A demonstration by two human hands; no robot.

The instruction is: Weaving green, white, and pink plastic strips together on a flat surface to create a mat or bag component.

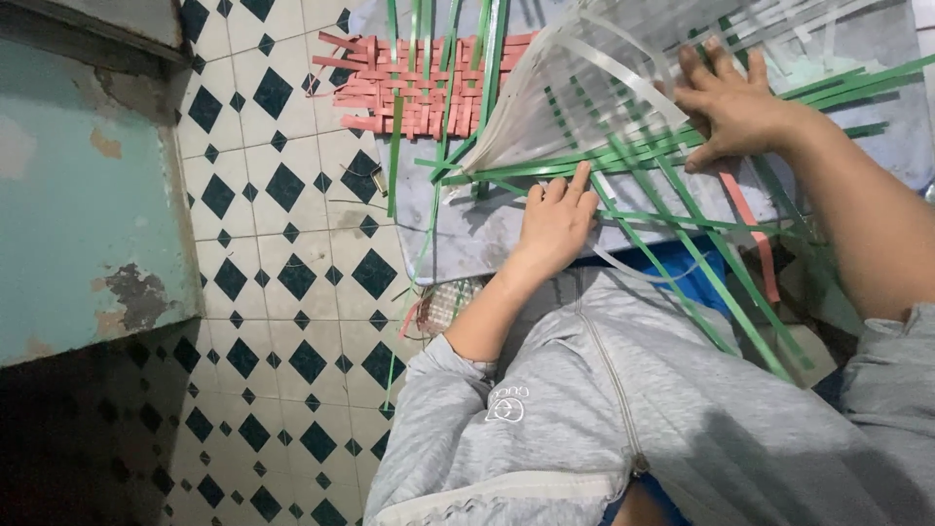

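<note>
Here, two flat, spread hands, left point(557, 219) and right point(732, 107), are pressed on many green strips point(623, 161) beside one pink woven mat point(419, 86).

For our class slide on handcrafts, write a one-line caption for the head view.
Left hand and right hand press flat on green strips being woven.

Green strips point(682, 244) perhaps beyond frame

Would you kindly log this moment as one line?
left hand flat on green strips | right hand pressing translucent strips | pink mat beyond
</note>
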